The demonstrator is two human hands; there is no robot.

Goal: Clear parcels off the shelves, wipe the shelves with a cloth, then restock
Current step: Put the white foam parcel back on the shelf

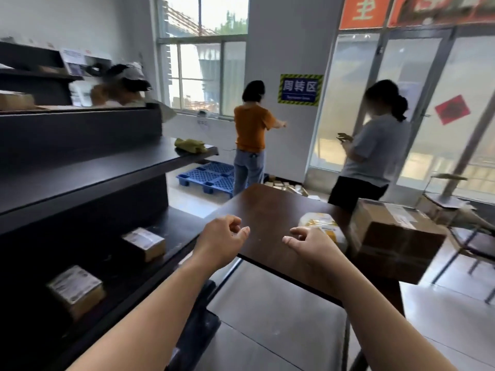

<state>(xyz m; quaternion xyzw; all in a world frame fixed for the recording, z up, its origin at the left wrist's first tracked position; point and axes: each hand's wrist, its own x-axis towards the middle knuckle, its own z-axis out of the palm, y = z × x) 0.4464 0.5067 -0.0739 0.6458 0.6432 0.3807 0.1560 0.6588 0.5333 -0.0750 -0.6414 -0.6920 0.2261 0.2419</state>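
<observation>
Right now your fingers (244,231) hold nothing. Both the left hand (221,241) and the right hand (312,246) hang loosely curled, thumb and forefinger a little apart, over the near edge of the brown tabletop (267,210).

Just beyond your right hand, a white-and-yellow bag parcel (320,223) lies on the tabletop, with a big cardboard box (396,236) just beside it. The bag looks light and floppy, so scoop it up from beneath. The box looks stiff and is likely the heaviest thing here. Take it with both hands, low on opposite sides.

To your left, two small taped cartons sit apart on the lowest shelf (176,226): a near carton (76,289) and a far carton (144,243). Both look light and rigid enough for one hand spanning the top, though the tape may be slick.

The cloth (190,145), yellow-green and crumpled, lies at the far end of the middle shelf (107,172). It is limp, so you can pinch it anywhere.

As for writing, the cartons and the box carry pale shipping labels too blurred to read. On the pillar, a blue sign (300,89) with a striped border reads 周转区; the small line beneath it is illegible. A red banner (361,12) over the doors shows a yellow character, perhaps 主.
</observation>
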